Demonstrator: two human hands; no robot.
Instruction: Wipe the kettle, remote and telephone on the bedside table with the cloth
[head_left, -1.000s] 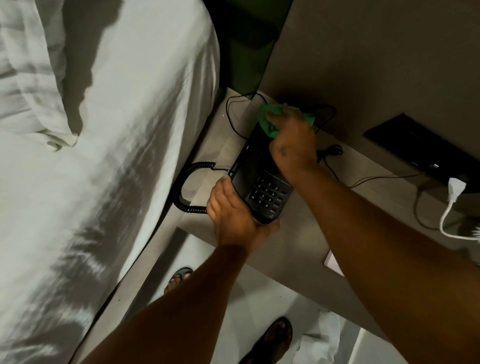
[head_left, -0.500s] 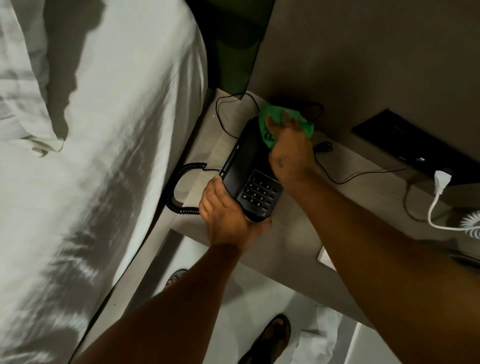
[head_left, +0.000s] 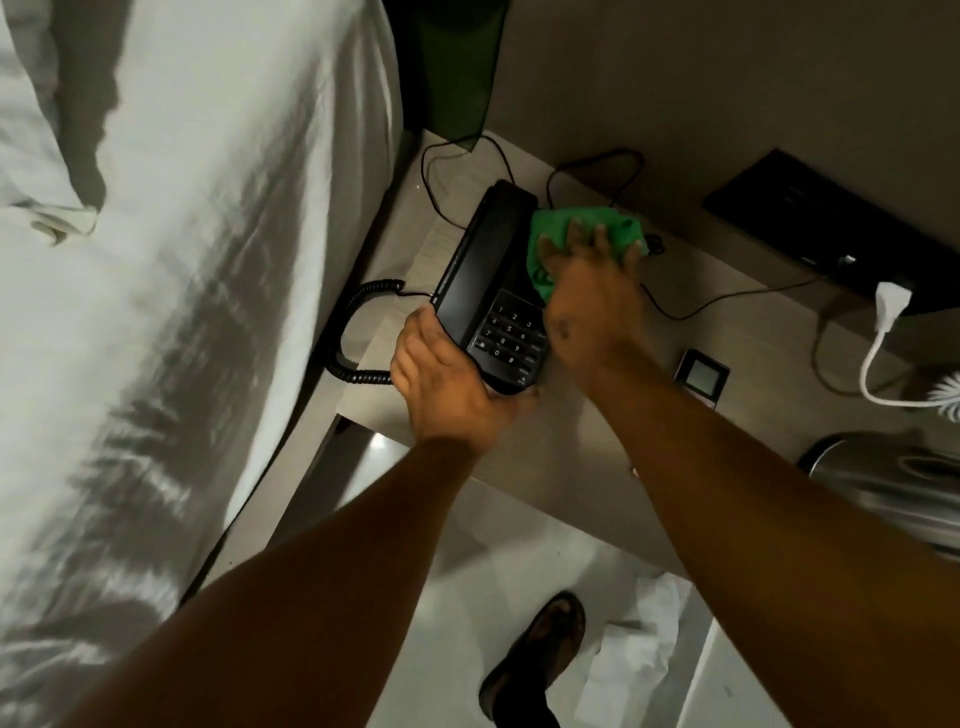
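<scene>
Since a moment ago the view has swung so that more of the bedside table is showing, and the right hand has slid with the cloth from the far corner of the telephone back toward its middle. The person is pressing the green cloth down on the upper right part of the phone's body, fingers spread flat over the fabric rather than pinching it, so the hand is pinning the cloth more than gripping it. The left hand is curling around the near lower corner of the telephone, thumb along the front edge, closed on the casing and steadying it at the centre of the frame. The handset is lying in its cradle along the phone's left side, and the coiled cord is looping off to the left.

At the lower right edge a shiny metal thing is poking in, probably the kettle, though it is blurred and cut off. A small dark device is lying right of the phone; I can't tell whether that is the remote.

To do this step well, I would say the person is needing to keep the left hand firm so the phone is not skidding, work the cloth in overlapping strokes down over the keypad and along the handset, and keep clear of the thin black cables behind.
</scene>
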